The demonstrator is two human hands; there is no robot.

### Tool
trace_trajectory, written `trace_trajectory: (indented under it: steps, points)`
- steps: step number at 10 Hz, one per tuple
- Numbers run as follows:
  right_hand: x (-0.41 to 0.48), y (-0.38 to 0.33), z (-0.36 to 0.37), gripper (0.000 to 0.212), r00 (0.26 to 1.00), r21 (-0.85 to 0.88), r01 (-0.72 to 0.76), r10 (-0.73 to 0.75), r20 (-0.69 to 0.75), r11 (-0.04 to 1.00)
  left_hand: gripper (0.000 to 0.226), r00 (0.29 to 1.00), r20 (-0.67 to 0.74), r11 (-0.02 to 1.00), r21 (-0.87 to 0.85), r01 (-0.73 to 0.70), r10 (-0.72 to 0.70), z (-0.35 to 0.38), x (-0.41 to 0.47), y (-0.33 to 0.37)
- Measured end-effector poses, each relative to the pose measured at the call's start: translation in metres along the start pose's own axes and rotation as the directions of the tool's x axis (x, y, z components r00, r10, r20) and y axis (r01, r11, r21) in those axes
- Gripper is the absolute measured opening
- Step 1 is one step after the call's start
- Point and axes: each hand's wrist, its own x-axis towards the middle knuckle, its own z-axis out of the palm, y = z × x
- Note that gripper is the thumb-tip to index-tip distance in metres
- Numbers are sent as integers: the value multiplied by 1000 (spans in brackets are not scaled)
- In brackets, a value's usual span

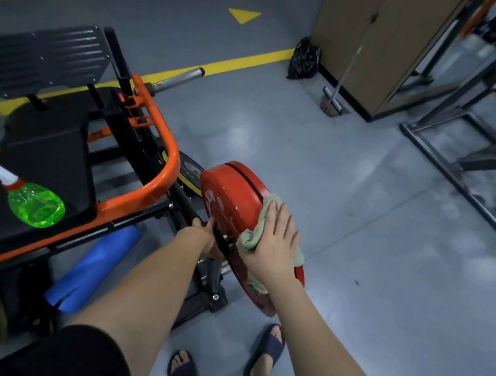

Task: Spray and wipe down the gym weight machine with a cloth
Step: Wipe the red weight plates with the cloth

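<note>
The grey floor (359, 231) carries nearly everything. Straight below the left hand (204, 238), which grips the machine's black bar (185, 200), the black base frame (206, 300) stands on it. Left of that grip and nearer the person, a rolled blue mat (95, 266) lies on the floor. Nearest, behind the grip, two feet in dark slides (265, 350) stand on it. Well beyond the grip to the right, a black plastic bag (304, 59) and a long-handled floor tool (332, 103) sit beside a tan cabinet (380, 48). Left of the grip, the black pad (53, 147) carries a green spray bottle (36, 205) lying on its side.
</note>
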Motion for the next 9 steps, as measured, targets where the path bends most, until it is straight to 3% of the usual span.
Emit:
trace_trajectory:
  steps: [2,4,5,7,8,9]
  points:
    - [-30,42,17,116,970,68,-242,241,15,968,123,998,34,992,-116,-49,54,0,-8,-3]
    - [-10,22,2,119,964,-161,-249,260,57,955,116,998,58,984,-179,6,4,4,11,-4]
    - [9,11,-9,120,959,-274,-235,268,89,932,108,999,35,992,-125,29,-24,2,7,4]
    - [61,-25,-16,129,938,-266,-230,286,195,936,105,990,-58,989,-83,121,-126,-5,2,21]
    - [67,-24,-6,107,997,-43,-57,55,-62,997,106,989,-89,992,32,119,-116,-1,2,20]
    - [49,-3,3,96,955,181,139,-84,-283,974,94,997,-83,995,97,6,2,10,16,18]
